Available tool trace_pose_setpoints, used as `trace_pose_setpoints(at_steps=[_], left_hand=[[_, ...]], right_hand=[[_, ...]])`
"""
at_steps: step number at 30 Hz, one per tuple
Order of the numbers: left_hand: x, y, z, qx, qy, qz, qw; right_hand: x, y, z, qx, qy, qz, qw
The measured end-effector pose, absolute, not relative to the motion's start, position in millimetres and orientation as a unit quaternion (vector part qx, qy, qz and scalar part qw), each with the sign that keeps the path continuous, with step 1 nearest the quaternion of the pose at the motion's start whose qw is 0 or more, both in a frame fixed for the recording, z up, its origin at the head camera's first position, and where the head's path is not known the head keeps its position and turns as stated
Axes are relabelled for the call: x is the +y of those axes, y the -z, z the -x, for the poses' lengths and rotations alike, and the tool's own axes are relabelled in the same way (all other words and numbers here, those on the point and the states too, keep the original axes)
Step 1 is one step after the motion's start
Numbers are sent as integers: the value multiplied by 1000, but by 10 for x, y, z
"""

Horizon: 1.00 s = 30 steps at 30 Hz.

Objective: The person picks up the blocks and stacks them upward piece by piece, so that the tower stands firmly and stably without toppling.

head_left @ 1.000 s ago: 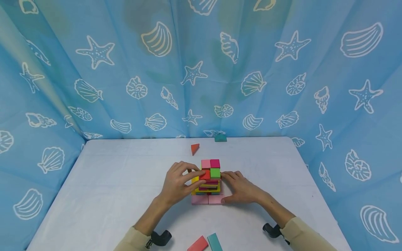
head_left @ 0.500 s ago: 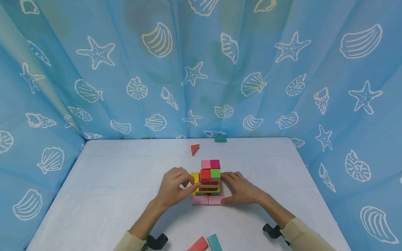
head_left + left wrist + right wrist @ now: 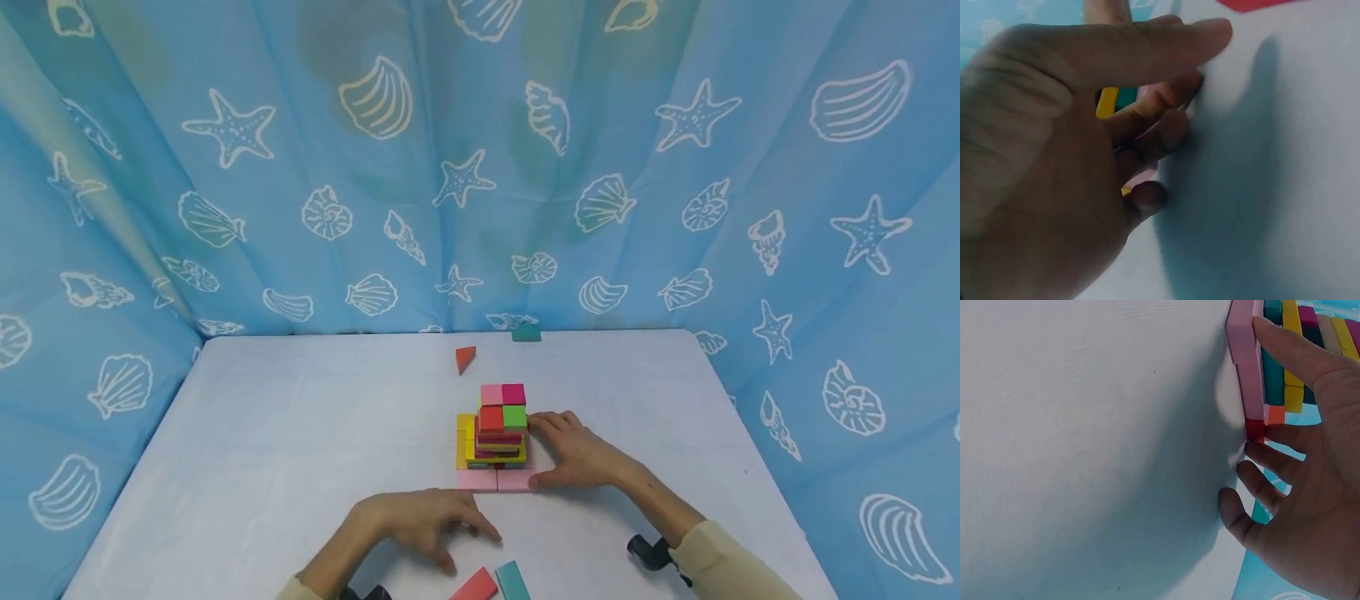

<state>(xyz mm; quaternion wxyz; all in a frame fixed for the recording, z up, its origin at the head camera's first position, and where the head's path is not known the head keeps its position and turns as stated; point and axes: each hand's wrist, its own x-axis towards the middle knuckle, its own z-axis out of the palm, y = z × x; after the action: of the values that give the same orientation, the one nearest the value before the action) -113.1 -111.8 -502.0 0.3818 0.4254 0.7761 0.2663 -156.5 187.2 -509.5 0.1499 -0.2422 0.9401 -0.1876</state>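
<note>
A stepped tower of coloured wooden blocks stands mid-table in the head view. Pink blocks (image 3: 477, 480) form its base, with yellow, magenta and teal layers above. A red cube (image 3: 491, 419) and a green cube (image 3: 514, 417) sit near the top. My right hand (image 3: 573, 452) rests against the tower's right side; in the right wrist view its thumb touches a pink block (image 3: 1247, 381) at the base. My left hand (image 3: 423, 518) hovers in front of the tower, fingers loosely bent around nothing. Just beyond its fingertips lie a loose red block (image 3: 477, 585) and a teal block (image 3: 513, 580).
Behind the tower lie an orange triangular block (image 3: 465, 359) and, at the table's back edge, a teal block (image 3: 527, 332). A white cloth covers the table (image 3: 300, 417). A blue curtain (image 3: 480, 233) with shell prints hangs behind and on both sides.
My left hand let go of the red cube near the tower's top, drew back, and moved down toward the loose red and teal blocks. The right hand has stayed at the tower's side.
</note>
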Motion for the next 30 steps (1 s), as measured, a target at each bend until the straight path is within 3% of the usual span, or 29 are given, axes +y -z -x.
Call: trace_pose_setpoints(at_steps=[13, 30], left_hand=[[-1080, 5124, 977, 795, -193, -483, 313], [-1053, 5214, 855, 780, -244, -484, 312]], right_hand=[[1862, 5096, 1569, 942, 181, 238, 150], [1872, 5109, 1576, 941, 178, 245, 148]])
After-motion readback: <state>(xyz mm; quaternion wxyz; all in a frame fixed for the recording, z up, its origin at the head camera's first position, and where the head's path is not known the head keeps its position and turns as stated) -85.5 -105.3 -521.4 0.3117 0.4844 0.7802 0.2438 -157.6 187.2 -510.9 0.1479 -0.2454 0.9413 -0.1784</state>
